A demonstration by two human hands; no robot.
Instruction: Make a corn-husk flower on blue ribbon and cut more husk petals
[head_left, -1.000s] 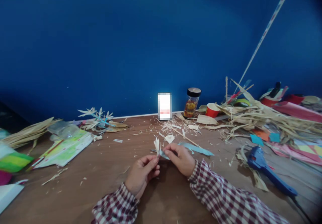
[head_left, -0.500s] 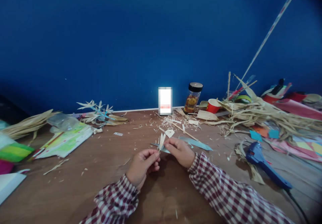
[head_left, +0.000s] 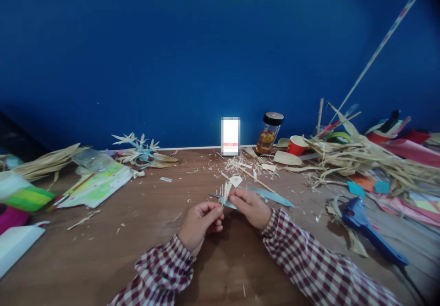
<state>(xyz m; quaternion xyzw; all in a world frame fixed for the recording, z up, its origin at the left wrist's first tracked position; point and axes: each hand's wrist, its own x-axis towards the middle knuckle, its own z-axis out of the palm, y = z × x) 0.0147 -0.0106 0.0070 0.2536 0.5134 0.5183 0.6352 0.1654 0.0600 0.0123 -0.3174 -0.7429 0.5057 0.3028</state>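
Note:
My left hand (head_left: pixel 201 225) is closed, thumb against fingers, pinching the lower end of a small bunch of pale dried husk strips (head_left: pixel 227 190). The strips stand up and fan out at their pointed tips. Beside them my right hand (head_left: pixel 252 206) is closed, with thumb and forefinger at the right edge of the same bunch. How firmly it grips there is hidden. Behind the hands lies a pale blue strip (head_left: pixel 273 196), partly covered. A thin dark point (head_left: pixel 215 195) sticks out left of the bunch; its kind is unclear.
Husk shavings (head_left: pixel 237 164) litter the brown table (head_left: pixel 144 242). A jar with black lid (head_left: pixel 270 134) and a red paper cup (head_left: pixel 297 145) stand at the back. At right are a blue glue gun (head_left: pixel 373 232) and a husk pile (head_left: pixel 360 159); at left, a husk-leaf spray (head_left: pixel 137 150).
The whole view has shifted slightly, so things sit a little further right. Both hands keep nearly the same hold on the husk strips.

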